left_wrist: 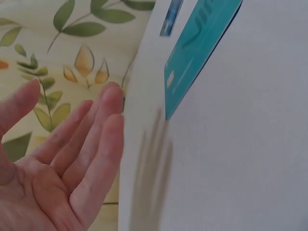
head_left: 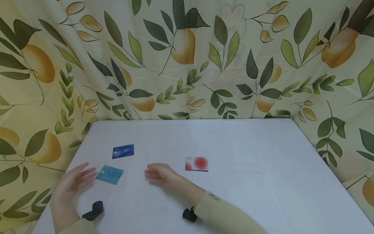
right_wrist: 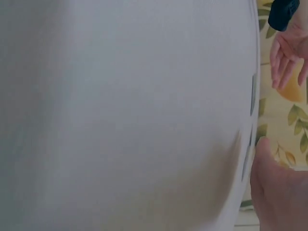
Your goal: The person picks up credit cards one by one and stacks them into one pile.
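Observation:
My left hand (head_left: 73, 182) is at the left edge of the table, its fingers spread and holding nothing. Just right of its fingertips lies a teal card (head_left: 110, 175) marked VIP, with a small chip at its left side. In the left wrist view, the teal card (left_wrist: 197, 53) is beyond the empty palm. Farther back is a dark blue VIP card (head_left: 123, 151). Fingers pointing left, my right hand (head_left: 162, 175) is over the middle of the table with nothing in its grasp. To its right lies a white and pink card (head_left: 196, 163) with a red circle.
All three cards lie on a white-covered table (head_left: 248, 182). A curtain (head_left: 187, 81) printed with fruit and leaves hangs behind the table and along its sides. Each wrist wears a small black camera, one on the left (head_left: 94, 210) and another on the right (head_left: 190, 214).

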Tool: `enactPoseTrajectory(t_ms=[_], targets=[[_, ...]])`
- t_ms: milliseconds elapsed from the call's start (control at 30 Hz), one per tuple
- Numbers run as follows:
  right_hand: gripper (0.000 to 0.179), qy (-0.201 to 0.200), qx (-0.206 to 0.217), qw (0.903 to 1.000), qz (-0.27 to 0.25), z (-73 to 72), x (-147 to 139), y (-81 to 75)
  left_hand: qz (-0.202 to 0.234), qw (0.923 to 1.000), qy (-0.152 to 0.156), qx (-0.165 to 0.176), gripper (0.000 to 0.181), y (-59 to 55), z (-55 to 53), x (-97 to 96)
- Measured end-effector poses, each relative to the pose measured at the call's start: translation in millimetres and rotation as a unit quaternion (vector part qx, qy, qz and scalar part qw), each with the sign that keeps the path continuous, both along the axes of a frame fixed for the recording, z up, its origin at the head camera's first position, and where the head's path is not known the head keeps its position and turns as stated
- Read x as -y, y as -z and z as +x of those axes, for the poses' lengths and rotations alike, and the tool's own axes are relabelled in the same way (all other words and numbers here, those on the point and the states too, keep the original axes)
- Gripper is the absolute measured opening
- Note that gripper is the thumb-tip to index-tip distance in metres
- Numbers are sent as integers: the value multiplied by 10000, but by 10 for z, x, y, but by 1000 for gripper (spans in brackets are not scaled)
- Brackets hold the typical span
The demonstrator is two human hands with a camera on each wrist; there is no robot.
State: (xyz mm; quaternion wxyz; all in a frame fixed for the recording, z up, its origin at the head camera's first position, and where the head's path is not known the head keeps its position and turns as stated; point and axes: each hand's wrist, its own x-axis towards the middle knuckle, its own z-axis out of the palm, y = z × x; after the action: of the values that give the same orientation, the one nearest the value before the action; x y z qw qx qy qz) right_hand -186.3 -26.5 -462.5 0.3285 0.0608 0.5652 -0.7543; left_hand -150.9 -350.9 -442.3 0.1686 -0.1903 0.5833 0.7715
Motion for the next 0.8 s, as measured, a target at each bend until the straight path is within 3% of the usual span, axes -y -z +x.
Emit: enactPoseTrajectory(t_ms=[200, 333, 500, 800], targets=[[40, -139, 394, 9986, -319, 30, 158, 29, 199, 9996, 210, -9, 10, 47, 42, 148], [42, -242, 614, 9958, -634, 42, 240, 43, 443, 9985, 324, -9, 22, 68, 61, 217], [52, -424, 866, 9897, -1057, 47, 317, 86, 837, 9959, 342, 2, 24, 98, 96, 276], [66, -709, 1196, 9765, -1646, 44, 451, 159, 1166, 9923, 408, -4, 25, 175, 126, 321]])
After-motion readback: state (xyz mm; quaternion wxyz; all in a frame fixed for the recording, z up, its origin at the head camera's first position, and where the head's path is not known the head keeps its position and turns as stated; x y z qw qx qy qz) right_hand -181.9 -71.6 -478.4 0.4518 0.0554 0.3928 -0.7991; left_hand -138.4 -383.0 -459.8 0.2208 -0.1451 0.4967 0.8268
